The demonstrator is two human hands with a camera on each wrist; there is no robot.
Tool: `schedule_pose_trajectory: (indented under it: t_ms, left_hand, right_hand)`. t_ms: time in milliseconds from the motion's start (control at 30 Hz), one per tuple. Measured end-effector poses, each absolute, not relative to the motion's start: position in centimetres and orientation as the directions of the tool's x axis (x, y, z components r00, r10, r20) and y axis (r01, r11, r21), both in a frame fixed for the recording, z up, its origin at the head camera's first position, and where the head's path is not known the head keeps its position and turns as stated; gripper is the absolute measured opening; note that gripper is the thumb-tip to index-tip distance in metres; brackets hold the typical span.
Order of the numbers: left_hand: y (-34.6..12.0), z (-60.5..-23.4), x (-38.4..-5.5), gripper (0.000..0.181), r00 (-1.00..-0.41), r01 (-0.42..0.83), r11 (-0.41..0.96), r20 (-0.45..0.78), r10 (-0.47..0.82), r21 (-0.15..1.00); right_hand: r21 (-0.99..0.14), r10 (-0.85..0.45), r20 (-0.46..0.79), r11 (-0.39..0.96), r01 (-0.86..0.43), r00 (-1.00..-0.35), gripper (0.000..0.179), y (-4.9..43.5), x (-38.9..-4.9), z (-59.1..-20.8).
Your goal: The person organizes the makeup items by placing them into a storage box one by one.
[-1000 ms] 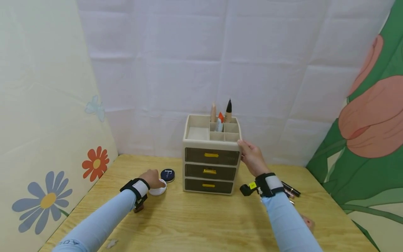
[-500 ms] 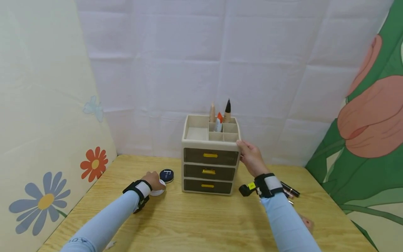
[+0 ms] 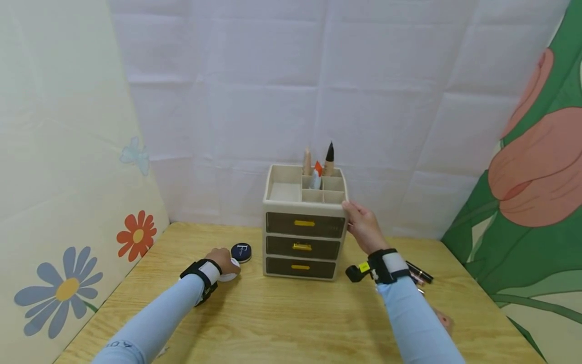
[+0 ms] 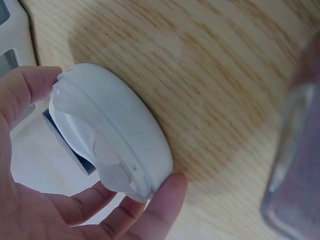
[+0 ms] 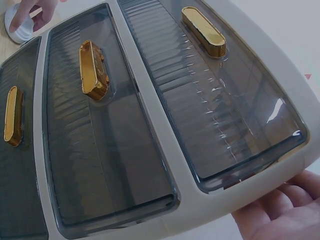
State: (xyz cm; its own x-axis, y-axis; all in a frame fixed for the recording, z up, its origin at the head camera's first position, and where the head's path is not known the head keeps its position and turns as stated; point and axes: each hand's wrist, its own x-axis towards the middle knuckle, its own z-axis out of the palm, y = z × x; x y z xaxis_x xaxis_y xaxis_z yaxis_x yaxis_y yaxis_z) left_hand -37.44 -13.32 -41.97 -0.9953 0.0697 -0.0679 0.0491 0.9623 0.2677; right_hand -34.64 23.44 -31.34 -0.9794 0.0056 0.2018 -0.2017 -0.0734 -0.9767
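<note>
at the near edge, the left sleeve point(image 3: 150, 321) and the right sleeve point(image 3: 416, 323) extend over the tabletop point(image 3: 291, 318). a pinkish item point(image 3: 445, 322) lies beside the right sleeve, partly hidden; its kind cannot be told.

left hand point(image 3: 221, 260): the fingers are clamped on opposite sides of the white round container point(image 4: 120, 120). the container is squat, with a seam around its side; being round, it has no long axis in plan. whether its base touches the tabletop cannot be told.

governing relation: the container lies within the left hand's grasp, to the left of the drawer organizer point(image 3: 300, 207) and nearer the person. a dark blue round case point(image 3: 241, 252) lies just beyond the container, slightly to its right. the left hand is the nearer hand to both round items.

right hand point(image 3: 365, 228): the thumb and fingers grip the organizer's upper right side. a black tube point(image 3: 420, 272) lies just beyond the right wrist.

organizer: upright, long axis vertical. its three smoky drawers, with yellow handles, are closed. in the top tray, a pale tube point(image 3: 307, 161), an orange-tipped tube point(image 3: 316, 177) and a black-tipped item point(image 3: 329, 159) stand in the small right-hand compartments.

surface and room: the tabletop is light wood grain, backed by creased white cloth point(image 3: 254, 91) and flanked by floral panels point(image 3: 68, 167).
</note>
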Motion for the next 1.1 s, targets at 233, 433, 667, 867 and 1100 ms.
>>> schedule_pose_trajectory:
  t_ms: [233, 433, 667, 867, 1100]
  left_hand:
    - [-12.6, -41.0, -36.6, 0.036, -0.996, 0.057, 0.965, -0.051, 0.073, 0.258]
    - [-12.8, -41.4, -36.7, 0.036, -0.994, 0.107, 0.972, 0.0, 0.11, 0.21]
    - [-13.4, -40.2, -36.5, 0.035, -0.993, 0.112, 0.957, -0.015, 0.12, 0.266]
    - [-14.6, -38.5, -37.2, 0.038, -0.984, 0.171, 0.95, -0.006, 0.178, 0.261]
    - [-14.3, -33.2, -36.2, 0.034, -0.965, 0.248, 0.923, -0.004, 0.261, 0.294]
  right_hand:
    - [-0.973, -0.009, 0.22, -0.079, -0.219, -0.975, 0.059, 23.5, -34.6, -31.2]
    - [-0.975, -0.01, 0.207, -0.09, -0.205, -0.978, 0.058, 23.5, -34.7, -31.4]
    - [-0.976, 0.003, 0.204, -0.079, -0.204, -0.979, 0.061, 23.4, -34.8, -31.6]
    - [-0.973, -0.006, 0.217, -0.082, -0.216, -0.976, 0.06, 23.2, -34.9, -31.5]
    - [-0.974, 0.014, 0.214, -0.065, -0.215, -0.977, 0.062, 23.4, -34.9, -31.6]
